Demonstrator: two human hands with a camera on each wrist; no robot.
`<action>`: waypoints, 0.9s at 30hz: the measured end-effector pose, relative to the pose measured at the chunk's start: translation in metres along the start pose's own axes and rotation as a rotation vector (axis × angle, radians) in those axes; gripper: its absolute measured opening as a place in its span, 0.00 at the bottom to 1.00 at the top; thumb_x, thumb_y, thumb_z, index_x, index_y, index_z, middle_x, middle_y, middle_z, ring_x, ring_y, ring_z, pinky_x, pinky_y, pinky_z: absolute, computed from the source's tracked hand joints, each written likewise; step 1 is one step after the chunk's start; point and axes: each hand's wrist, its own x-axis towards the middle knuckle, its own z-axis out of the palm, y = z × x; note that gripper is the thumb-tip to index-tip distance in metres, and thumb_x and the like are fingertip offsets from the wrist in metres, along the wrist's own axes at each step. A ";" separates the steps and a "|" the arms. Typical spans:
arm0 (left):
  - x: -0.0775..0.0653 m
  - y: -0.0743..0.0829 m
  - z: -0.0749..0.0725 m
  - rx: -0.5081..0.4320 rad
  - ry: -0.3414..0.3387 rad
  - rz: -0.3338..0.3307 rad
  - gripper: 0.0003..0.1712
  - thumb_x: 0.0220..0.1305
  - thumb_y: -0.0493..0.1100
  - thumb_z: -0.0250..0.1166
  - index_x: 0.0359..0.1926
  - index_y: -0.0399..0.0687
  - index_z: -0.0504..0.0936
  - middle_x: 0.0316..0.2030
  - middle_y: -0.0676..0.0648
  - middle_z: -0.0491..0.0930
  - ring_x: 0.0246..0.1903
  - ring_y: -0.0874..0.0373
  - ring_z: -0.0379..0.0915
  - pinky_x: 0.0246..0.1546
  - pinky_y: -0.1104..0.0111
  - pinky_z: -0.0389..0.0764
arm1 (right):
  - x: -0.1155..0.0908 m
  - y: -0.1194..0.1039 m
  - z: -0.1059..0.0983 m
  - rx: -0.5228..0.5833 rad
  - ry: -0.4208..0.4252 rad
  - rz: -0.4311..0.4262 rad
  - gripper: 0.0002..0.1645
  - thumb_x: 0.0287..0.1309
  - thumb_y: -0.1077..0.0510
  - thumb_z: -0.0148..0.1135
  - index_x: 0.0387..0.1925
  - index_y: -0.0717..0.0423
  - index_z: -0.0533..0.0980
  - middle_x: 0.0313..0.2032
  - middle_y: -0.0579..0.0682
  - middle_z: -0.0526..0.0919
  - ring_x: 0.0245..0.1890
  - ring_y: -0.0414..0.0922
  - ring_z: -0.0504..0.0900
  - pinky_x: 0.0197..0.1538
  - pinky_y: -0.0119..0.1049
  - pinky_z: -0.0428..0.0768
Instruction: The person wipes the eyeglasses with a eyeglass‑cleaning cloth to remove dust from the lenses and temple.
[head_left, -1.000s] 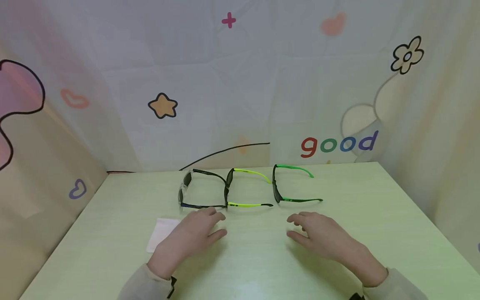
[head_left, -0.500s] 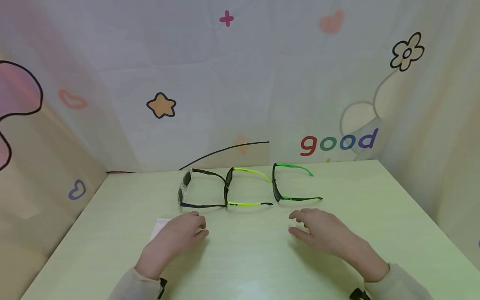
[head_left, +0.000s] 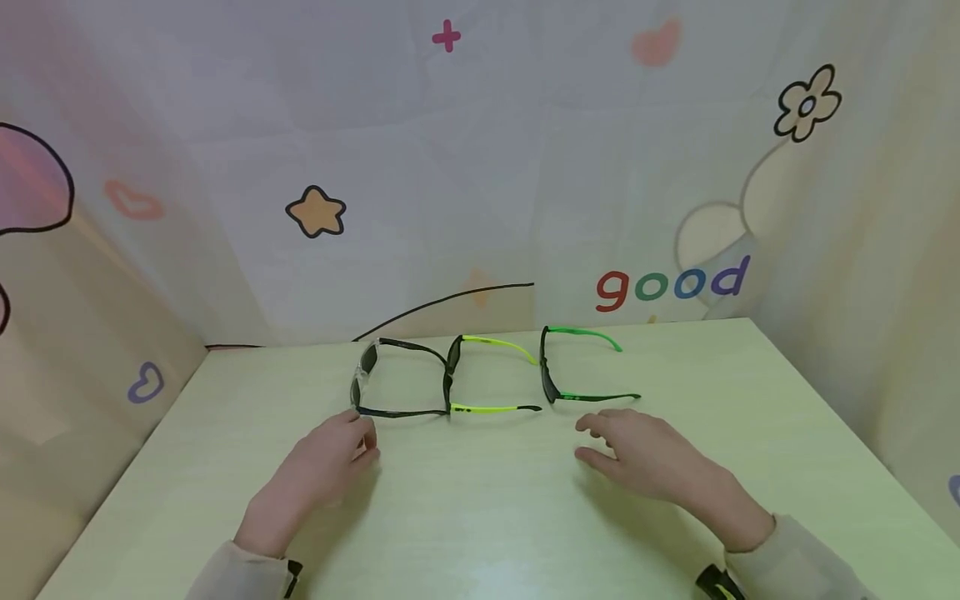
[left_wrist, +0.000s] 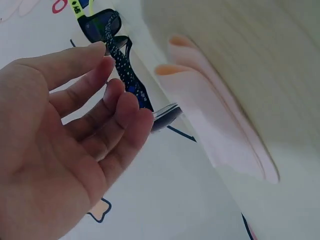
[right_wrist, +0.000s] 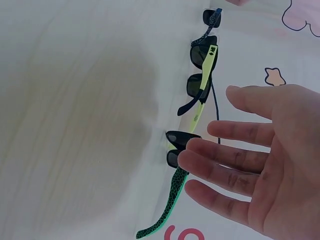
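Note:
Three pairs of sunglasses stand in a row with their temples unfolded. The left pair (head_left: 369, 358) has a clear front and dark temples, the middle pair (head_left: 487, 409) yellow temples, and the right pair (head_left: 550, 383) green ones. My left hand (head_left: 318, 467) hovers low in front of the left pair, fingers loosely bent and holding nothing. Beside it in the left wrist view lies a folded pale pink cloth (left_wrist: 215, 115), hidden behind the hand in the head view. My right hand (head_left: 648, 454) hovers in front of the green pair, its fingers (right_wrist: 235, 155) relaxed, with nothing held.
The sunglasses stand towards the back of a pale wooden table (head_left: 480, 517). Behind and along both sides hangs a printed curtain (head_left: 450, 183) with a star, a flower and the word "good".
My left hand has moved left, away from the middle sunglasses, and now covers the pink cloth in the head view. The right hand has barely shifted, and the sunglasses stay in place.

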 end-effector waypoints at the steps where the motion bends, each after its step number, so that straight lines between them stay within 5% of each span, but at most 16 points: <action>1: -0.001 -0.001 -0.002 0.000 0.007 -0.008 0.07 0.68 0.38 0.69 0.35 0.47 0.78 0.31 0.52 0.72 0.29 0.58 0.67 0.31 0.63 0.76 | 0.000 0.000 0.000 0.001 -0.003 0.002 0.15 0.66 0.53 0.69 0.48 0.58 0.82 0.41 0.49 0.86 0.40 0.46 0.85 0.40 0.44 0.84; 13: -0.008 -0.012 -0.013 0.007 -0.141 -0.278 0.18 0.70 0.49 0.66 0.33 0.39 0.74 0.29 0.46 0.72 0.27 0.53 0.69 0.27 0.62 0.75 | 0.003 0.003 -0.001 0.015 -0.030 0.011 0.16 0.67 0.52 0.69 0.50 0.57 0.82 0.42 0.50 0.86 0.42 0.47 0.85 0.41 0.45 0.84; 27: -0.005 -0.011 -0.008 0.060 -0.189 -0.309 0.20 0.62 0.49 0.73 0.30 0.43 0.73 0.30 0.45 0.71 0.28 0.51 0.69 0.28 0.59 0.76 | 0.005 0.003 -0.003 0.018 -0.037 0.005 0.17 0.67 0.52 0.68 0.50 0.58 0.82 0.43 0.51 0.86 0.43 0.49 0.86 0.41 0.46 0.84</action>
